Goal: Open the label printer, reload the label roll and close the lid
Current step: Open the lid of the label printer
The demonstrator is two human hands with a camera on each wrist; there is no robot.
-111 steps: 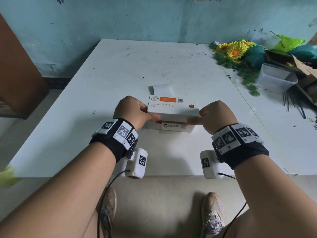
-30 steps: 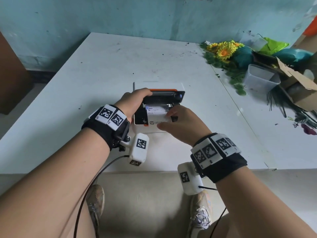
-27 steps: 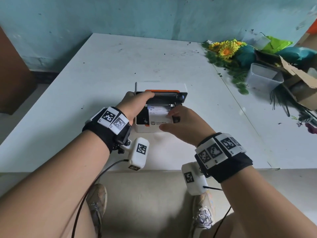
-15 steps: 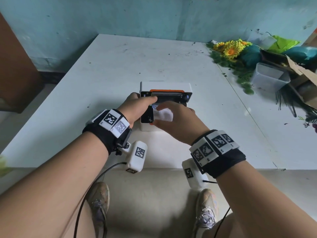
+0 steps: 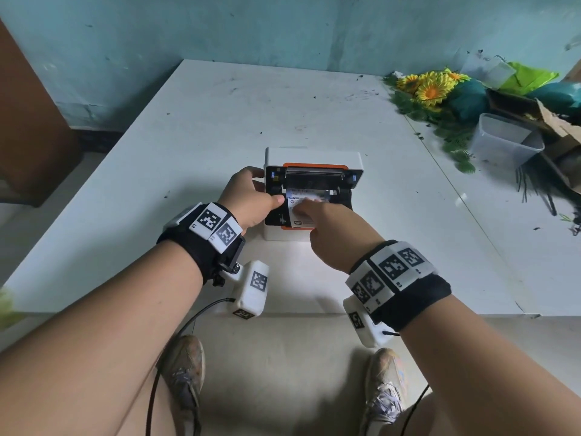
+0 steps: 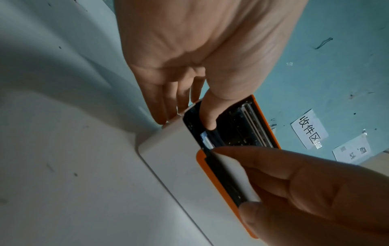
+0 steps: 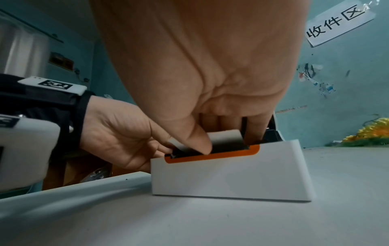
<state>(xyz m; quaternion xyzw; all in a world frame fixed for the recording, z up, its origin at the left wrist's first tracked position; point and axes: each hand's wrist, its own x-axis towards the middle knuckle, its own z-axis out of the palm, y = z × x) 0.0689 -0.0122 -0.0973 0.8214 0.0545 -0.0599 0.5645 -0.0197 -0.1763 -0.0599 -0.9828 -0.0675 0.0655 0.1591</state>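
The label printer [image 5: 312, 190] sits mid-tabletop [image 5: 157, 184], lid [image 5: 314, 158] already open. The right hand [image 5: 333, 234] pinches the label roll [image 5: 298, 209] in its bay; the left hand [image 5: 248, 196] grips the printer's side. Seating and closing remain.

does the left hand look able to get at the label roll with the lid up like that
Probably yes. The lid stands open, the left hand already grips the printer beside the bay, thumb inside; only the right hand, pinching the label roll, crowds it.

At the table's [image 5: 195, 127] far right corner I see yellow flowers [image 5: 430, 88], a clear tub [image 5: 506, 141] and a torn carton [image 5: 556, 121]. Paper signs [image 6: 309, 129] hang on the wall.
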